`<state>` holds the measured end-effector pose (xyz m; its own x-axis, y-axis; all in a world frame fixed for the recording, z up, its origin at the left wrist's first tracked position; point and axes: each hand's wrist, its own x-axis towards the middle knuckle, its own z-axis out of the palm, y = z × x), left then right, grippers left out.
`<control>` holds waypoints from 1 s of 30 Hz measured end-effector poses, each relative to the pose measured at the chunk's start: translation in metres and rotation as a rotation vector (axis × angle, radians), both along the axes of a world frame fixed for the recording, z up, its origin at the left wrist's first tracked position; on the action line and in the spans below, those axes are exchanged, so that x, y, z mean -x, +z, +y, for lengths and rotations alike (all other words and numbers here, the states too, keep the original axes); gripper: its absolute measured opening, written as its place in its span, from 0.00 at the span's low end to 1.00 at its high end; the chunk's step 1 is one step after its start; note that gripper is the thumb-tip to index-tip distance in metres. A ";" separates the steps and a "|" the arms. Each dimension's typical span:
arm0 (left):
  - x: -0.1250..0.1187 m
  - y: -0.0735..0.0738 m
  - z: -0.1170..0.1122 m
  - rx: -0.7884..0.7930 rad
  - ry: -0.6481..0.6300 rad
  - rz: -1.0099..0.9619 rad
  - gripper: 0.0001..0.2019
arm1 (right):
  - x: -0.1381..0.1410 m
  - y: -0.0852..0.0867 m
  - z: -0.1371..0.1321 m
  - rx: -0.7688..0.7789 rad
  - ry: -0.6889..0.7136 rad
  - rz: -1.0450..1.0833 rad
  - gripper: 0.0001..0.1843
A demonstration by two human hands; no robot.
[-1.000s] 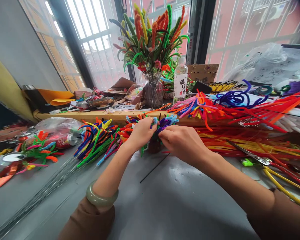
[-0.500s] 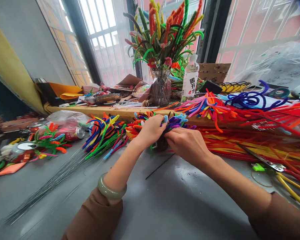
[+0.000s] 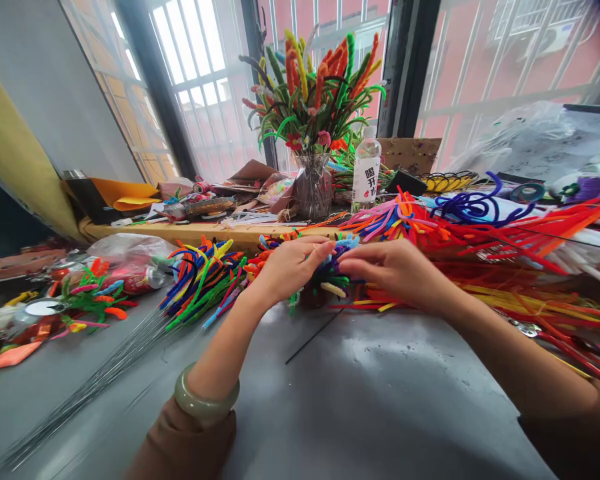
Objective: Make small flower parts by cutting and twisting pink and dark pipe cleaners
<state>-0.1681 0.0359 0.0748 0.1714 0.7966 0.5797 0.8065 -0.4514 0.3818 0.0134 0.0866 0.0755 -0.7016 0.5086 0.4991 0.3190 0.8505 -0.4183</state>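
pipe-cleaner bunch (image 3: 330,277): on table (image 3: 360,413), between both hands, stems fanning up and away | left hand (image 3: 287,267): fingers extended, resting on its left side | right hand (image 3: 397,270): fingers loosely open, touching its right side | wire (image 3: 313,337) lies just in front.

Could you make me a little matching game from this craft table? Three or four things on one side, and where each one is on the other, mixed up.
Things:
1. glass vase
2. water bottle
3. bangle
4. thin wires

Places:
A. around the wrist of the left hand
B. lying in a bundle on the grey table, left of the arms
C. on the wooden ledge, holding fuzzy flowers
D. just right of the vase, with a white label

Pairs: 1-C, 2-D, 3-A, 4-B
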 end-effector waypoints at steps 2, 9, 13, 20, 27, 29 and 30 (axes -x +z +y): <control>-0.002 0.008 -0.009 -0.184 0.114 -0.023 0.17 | -0.012 0.009 0.002 0.027 -0.050 0.138 0.20; 0.000 0.009 -0.031 -0.393 0.282 -0.260 0.12 | -0.011 -0.001 -0.017 -0.216 -0.189 0.055 0.13; 0.005 -0.004 -0.032 -0.269 0.277 -0.172 0.11 | 0.007 -0.021 -0.033 -0.398 -0.245 -0.223 0.14; -0.004 -0.007 -0.027 0.012 0.069 0.067 0.12 | 0.014 -0.027 -0.028 -0.304 -0.175 -0.114 0.11; -0.007 -0.012 -0.019 -0.011 -0.078 -0.038 0.07 | 0.011 -0.015 -0.033 -0.131 -0.044 0.210 0.10; -0.002 -0.016 -0.016 -0.039 -0.040 -0.161 0.07 | 0.010 -0.016 -0.034 -0.110 -0.091 0.237 0.09; 0.001 -0.018 -0.014 -0.053 -0.022 -0.214 0.08 | 0.011 -0.019 -0.034 -0.127 -0.137 0.220 0.09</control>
<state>-0.1692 0.0214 0.0568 0.0568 0.7613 0.6458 0.6998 -0.4917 0.5181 0.0026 0.0526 0.0567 -0.4986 0.5147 0.6975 0.3476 0.8559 -0.3830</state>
